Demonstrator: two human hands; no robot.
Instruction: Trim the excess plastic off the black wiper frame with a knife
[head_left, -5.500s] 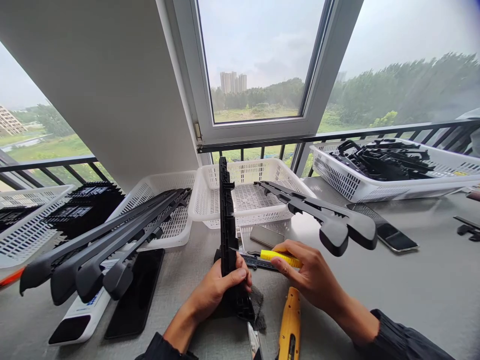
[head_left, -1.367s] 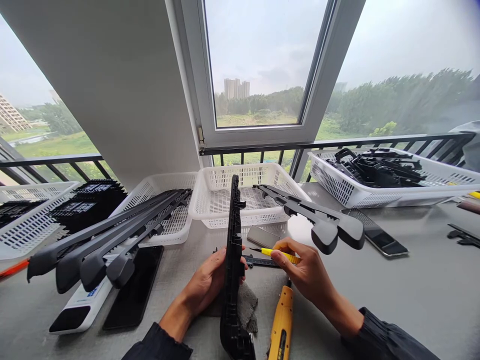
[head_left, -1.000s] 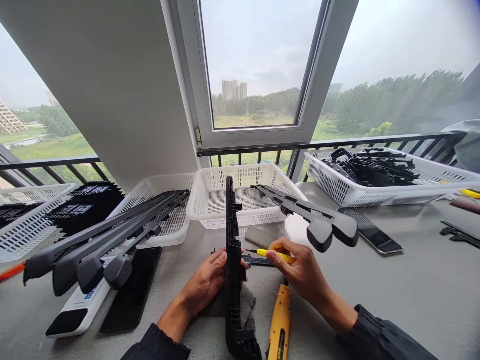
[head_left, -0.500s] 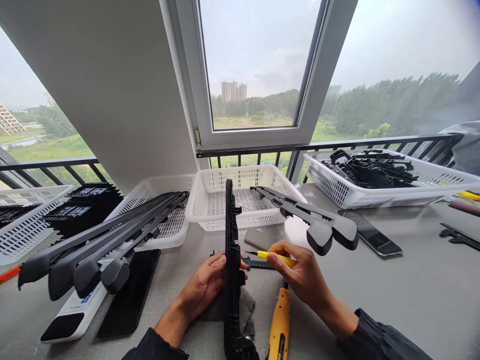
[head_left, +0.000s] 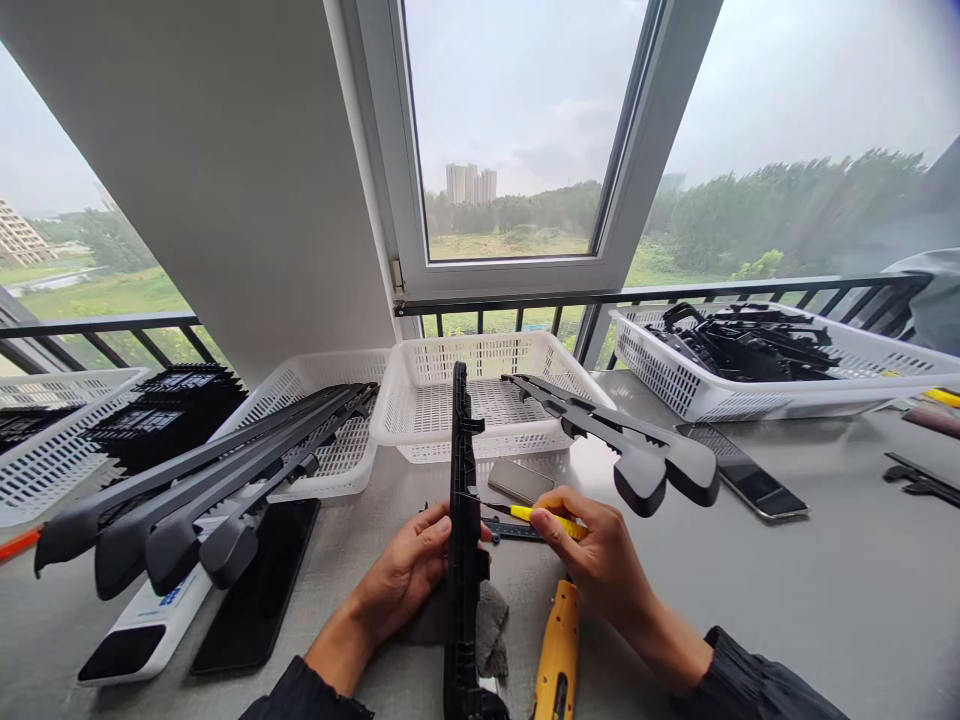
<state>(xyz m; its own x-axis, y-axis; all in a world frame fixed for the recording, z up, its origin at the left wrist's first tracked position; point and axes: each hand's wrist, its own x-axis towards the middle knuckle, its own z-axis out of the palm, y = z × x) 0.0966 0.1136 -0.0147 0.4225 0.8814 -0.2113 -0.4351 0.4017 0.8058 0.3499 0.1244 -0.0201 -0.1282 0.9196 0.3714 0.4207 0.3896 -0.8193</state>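
Observation:
My left hand [head_left: 405, 565] is closed round a long black plastic trim strip [head_left: 464, 590], standing it nearly upright with its ribbed, clipped side toward me. My right hand [head_left: 600, 545] pinches a yellow knife [head_left: 523, 513] with a thin dark blade. The blade points left, and its tip meets the strip's right side just above my left fingers. Behind the strip lies a grey cloth [head_left: 493, 625]. A yellow-orange power tool [head_left: 559, 645] lies below my right hand. Beyond the knife are a black ruler-like piece [head_left: 517, 530] and a small grey slab [head_left: 521, 480].
Several dark grey rails [head_left: 217, 480] rest across a white basket [head_left: 375, 460] at left, near a black phone [head_left: 259, 590]. Two more rails [head_left: 630, 450] lean on the middle basket [head_left: 405, 435]. Another phone [head_left: 750, 475] and a basket of black parts [head_left: 697, 400] are at right.
My right hand has brought the knife slightly left and down, so its tip now reaches the strip. The strip's lower end has shifted a little to the left.

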